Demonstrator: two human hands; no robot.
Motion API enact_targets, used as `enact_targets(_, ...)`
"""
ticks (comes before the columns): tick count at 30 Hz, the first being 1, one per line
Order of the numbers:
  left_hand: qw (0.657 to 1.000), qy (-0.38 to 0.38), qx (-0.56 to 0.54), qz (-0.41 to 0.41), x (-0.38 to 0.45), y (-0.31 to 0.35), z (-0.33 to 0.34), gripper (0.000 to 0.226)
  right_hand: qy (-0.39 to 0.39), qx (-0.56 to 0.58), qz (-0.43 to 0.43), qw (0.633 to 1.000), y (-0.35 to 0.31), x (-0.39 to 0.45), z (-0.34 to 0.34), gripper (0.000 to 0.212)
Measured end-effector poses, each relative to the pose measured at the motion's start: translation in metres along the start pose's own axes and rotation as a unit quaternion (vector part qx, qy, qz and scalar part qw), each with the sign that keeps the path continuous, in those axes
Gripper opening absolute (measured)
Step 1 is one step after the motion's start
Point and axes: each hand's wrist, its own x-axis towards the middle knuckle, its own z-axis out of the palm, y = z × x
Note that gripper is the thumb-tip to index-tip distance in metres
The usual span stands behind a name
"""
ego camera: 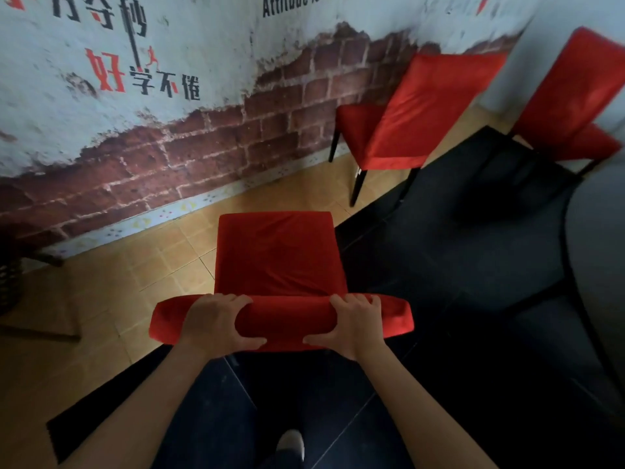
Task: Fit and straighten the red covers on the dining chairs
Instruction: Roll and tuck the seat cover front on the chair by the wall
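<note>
Two bare forearms reach forward from the bottom of the frame, above a light-toed shoe (290, 443) on dark floor tiles, to the top of a red-covered dining chair (277, 255). Left hand (216, 324) and right hand (351, 324) each take a firm grip on the red cover (284, 319) along the top of the backrest, fingers curled over the far side and thumbs pressed against the near side, with a stretch of cloth between them. That top edge runs left to right across the view, its ends jutting past both hands; the seat stretches away from the person toward the wall, its cloth lightly creased.

Beyond and to the right, a second red-covered chair (422, 113) on black legs stands near the wall, its backrest towards the camera, and a third red chair (575, 99) sits at the far right edge. Dark flooring (473, 231) meets tan floor tiles (162, 265) just beside the near chair. A grey curved table (598, 265) edge shows at the right.

Behind runs a wall (236, 130) printed with exposed brick under peeling white plaster. Black and red Chinese lettering reads "好学不倦"; higher up, cropped English text begins "Attitude is".
</note>
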Motion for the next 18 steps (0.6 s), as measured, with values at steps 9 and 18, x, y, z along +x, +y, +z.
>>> enact_targets(9,0.997,-0.005,0.020,0.073,-0.039,-0.004,0.000,0.086,-0.022,0.026,0.081,0.996,-0.030,-0.062,0.014,0.097)
enact_targets(18,0.986,-0.017,-0.011,0.165,-0.069,-0.029,0.001,0.084,-0.011,0.020,0.187,0.982,-0.086,-0.123,0.031,0.101)
